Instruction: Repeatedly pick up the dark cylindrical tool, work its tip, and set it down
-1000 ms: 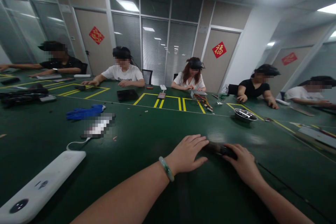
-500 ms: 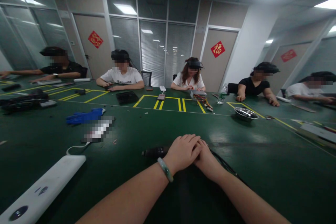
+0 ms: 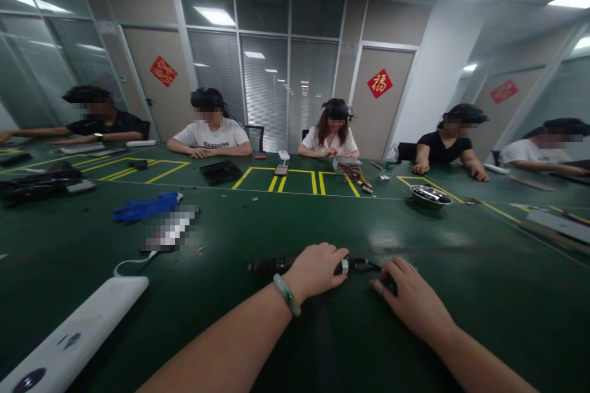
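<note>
A black electric screwdriver (image 3: pixel 266 266) lies on the green table in front of me, its tip to the left. My left hand (image 3: pixel 318 269), with a jade-coloured bangle at the wrist, is wrapped over its body from above. Out of the tool's right end runs a black cable (image 3: pixel 364 262). Farther right, the fingers of my right hand (image 3: pixel 408 288) curl over a dark part that looks like the bundled cable. My palm hides most of that part. The two hands are apart.
A white power strip (image 3: pixel 87 331) lies at lower left, wired to a blurred device (image 3: pixel 170 230). Blue gloves (image 3: pixel 147 206) lie beyond. A metal bowl (image 3: pixel 431 195), water bottle (image 3: pixel 389 163), box with wires (image 3: pixel 348 164) and black tray (image 3: pixel 220 172) stand farther off. Several people sit opposite.
My right hand has come off my left hand and moved right to the cable. The screwdriver's rear end now shows. My left hand remains on the tool.
</note>
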`<state>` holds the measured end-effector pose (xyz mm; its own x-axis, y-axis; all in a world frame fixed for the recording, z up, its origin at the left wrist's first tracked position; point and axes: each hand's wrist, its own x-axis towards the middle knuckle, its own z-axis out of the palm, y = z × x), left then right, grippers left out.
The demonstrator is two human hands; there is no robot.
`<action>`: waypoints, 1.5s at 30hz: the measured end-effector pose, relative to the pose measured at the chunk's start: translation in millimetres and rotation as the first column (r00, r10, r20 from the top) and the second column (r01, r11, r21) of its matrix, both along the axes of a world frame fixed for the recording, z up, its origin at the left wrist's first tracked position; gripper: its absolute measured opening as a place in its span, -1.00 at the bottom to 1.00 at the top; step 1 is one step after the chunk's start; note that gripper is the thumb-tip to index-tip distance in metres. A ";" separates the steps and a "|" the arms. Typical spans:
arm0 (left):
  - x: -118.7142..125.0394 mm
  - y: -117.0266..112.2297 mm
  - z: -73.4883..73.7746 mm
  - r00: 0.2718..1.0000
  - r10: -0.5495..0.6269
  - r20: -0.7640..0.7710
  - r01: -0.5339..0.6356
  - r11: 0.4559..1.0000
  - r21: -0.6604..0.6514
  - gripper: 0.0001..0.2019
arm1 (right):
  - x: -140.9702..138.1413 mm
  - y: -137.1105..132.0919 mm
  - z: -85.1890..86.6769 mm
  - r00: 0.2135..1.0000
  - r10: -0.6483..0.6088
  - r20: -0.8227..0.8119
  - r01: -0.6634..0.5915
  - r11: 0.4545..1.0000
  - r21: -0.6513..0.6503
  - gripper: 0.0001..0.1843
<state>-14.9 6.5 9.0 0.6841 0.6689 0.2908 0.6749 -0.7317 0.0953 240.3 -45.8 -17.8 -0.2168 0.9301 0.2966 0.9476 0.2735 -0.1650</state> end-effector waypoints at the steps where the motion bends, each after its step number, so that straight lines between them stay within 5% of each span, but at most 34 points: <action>1: -1.1 0.4 1.2 1.000 -0.017 -0.006 0.017 1.000 -0.005 -0.50 | 5.3 7.7 4.4 0.999 0.026 -0.020 -0.027 0.999 -0.028 -0.67; 9: -5.9 7.1 2.3 0.999 -0.033 -0.026 0.032 0.999 -0.014 -0.49 | 22.5 64.5 19.1 0.974 0.154 -0.166 -0.178 0.974 -0.140 -0.57; 22: -1.3 -3.2 5.5 0.998 0.061 0.028 -0.061 0.998 -0.005 -0.54 | 26.1 40.8 33.0 0.953 0.251 -0.167 -0.293 0.903 -0.313 -0.80; 29: 6.8 -6.1 6.4 0.997 0.071 0.029 -0.070 0.997 -0.019 -0.66 | 12.4 37.6 37.9 0.983 0.178 -0.055 -0.186 0.954 -0.235 -0.89; 33: 7.9 -8.9 11.5 0.999 0.044 0.014 -0.043 0.998 -0.042 -0.70 | -6.0 29.8 37.7 0.961 0.005 -0.275 -0.039 0.992 -0.120 -0.82; 36: 9.8 -11.2 13.5 0.999 0.032 -0.014 -0.033 0.998 -0.049 -0.72 | -17.1 23.1 36.2 0.930 0.013 -0.366 -0.056 0.993 -0.106 -0.84; 45: 21.5 -17.1 8.4 0.999 0.047 -0.005 -0.047 0.999 -0.016 -0.78 | -23.2 26.0 31.0 0.995 0.071 -0.067 -0.081 0.982 -0.168 -0.91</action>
<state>6.5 -10.5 17.4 0.6529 0.7051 0.2768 0.7091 -0.6974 0.1040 217.2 -19.8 13.1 -0.2752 0.9496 0.1498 0.9122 0.3072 -0.2714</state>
